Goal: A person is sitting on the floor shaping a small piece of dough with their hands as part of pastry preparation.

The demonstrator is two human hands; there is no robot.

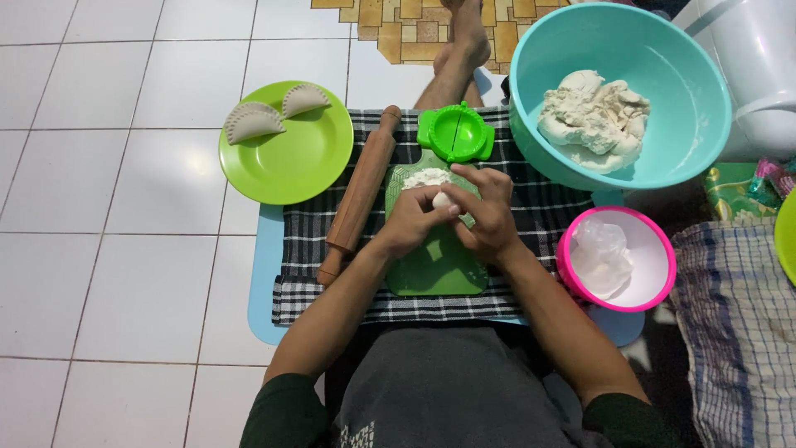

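Note:
My left hand (412, 220) and my right hand (489, 211) meet over a green cutting board (435, 270), both closed around a small white ball of dough (442, 200). A dusting of flour (425, 177) lies on the board just beyond the hands. A green round dumpling press (455, 133) sits at the board's far end. A wooden rolling pin (361, 192) lies to the left of the board on a black-and-white checked cloth (547, 207). A teal bowl (531, 91) at the upper right holds a large lump of white dough (593, 119).
A lime green plate (290, 162) at the left carries two shaped dumplings (253, 122). A pink bowl (655, 249) with a clear plastic bag stands at the right. My bare foot (460, 46) rests beyond the cloth on the white tiled floor (124, 207). A checked towel (738, 323) lies far right.

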